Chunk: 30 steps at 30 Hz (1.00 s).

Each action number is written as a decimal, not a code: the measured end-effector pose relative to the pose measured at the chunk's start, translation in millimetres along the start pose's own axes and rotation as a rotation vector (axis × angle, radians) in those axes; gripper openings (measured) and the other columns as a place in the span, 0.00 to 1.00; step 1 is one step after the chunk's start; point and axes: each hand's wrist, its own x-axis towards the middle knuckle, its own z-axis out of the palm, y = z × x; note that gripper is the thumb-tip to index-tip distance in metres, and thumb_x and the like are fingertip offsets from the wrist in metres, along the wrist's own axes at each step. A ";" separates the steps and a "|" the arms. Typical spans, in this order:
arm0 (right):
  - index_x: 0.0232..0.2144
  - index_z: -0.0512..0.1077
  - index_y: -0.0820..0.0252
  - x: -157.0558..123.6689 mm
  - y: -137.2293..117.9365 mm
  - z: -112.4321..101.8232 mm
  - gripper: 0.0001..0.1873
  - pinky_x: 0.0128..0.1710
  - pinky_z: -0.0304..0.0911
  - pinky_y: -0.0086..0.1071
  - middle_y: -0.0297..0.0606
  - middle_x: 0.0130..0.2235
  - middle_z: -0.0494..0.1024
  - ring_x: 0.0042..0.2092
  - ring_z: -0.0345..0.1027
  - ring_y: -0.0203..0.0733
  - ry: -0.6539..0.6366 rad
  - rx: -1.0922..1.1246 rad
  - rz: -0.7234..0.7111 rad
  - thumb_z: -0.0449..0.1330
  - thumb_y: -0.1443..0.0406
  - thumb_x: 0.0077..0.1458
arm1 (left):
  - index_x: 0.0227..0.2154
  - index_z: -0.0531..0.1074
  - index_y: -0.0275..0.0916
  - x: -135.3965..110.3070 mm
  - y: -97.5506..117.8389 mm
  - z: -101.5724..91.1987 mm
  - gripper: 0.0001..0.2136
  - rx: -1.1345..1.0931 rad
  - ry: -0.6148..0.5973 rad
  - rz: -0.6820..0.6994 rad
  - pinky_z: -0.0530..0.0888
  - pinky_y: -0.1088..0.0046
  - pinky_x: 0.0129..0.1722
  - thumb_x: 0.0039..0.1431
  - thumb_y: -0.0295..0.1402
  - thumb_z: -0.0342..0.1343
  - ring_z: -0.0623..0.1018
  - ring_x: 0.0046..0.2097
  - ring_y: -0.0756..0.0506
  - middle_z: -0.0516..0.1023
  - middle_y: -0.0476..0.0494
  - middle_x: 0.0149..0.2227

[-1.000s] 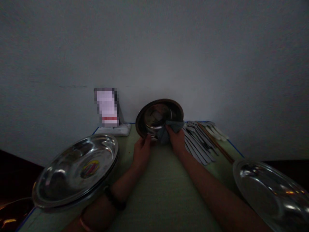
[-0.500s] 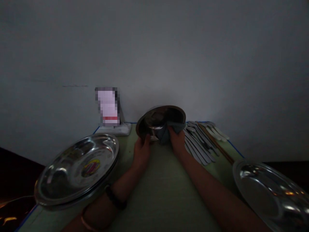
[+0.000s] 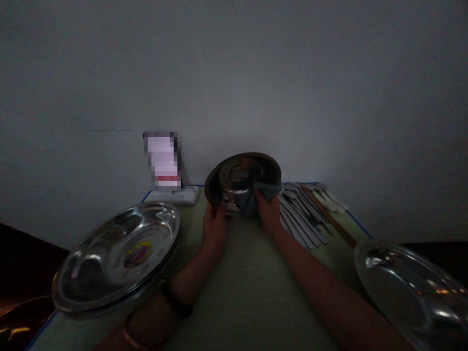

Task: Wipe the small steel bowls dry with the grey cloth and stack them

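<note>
A shiny metal bowl (image 3: 239,178) is tilted up near the far edge of the table, its hollow side facing me. My left hand (image 3: 214,223) grips its lower left rim, the thumb on the inner side and the other fingers hidden behind. At the lower right rim, my right hand (image 3: 268,210) is closed around a dark grey cloth (image 3: 248,202), which lies against the inside of the bowl. The fingers of my right hand are mostly hidden by the cloth and rim.
Stacked metal plates (image 3: 109,265) stand at left, a coloured sticker on the top one. Behind them a phone (image 3: 163,161) leans on a white stand (image 3: 179,196). Several pieces of cutlery (image 3: 302,219) and wooden chopsticks (image 3: 329,217) lie at right, near another metal plate (image 3: 398,292). A wall (image 3: 234,73) rises behind.
The bowl has tipped up slightly, its upper rim higher and more of its inside showing. Both hands keep their places on it, and the cloth stays at the right side.
</note>
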 end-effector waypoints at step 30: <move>0.37 0.76 0.59 -2.1 -1.1 0.2 0.21 0.53 0.63 0.43 0.40 0.43 0.81 0.50 0.71 0.49 -0.106 -0.010 0.017 0.65 0.52 0.45 | 0.30 0.77 0.35 -1.2 0.3 -1.4 0.12 0.147 -0.096 -0.028 0.73 0.67 0.36 0.48 0.40 0.62 0.78 0.34 0.43 0.81 0.42 0.31</move>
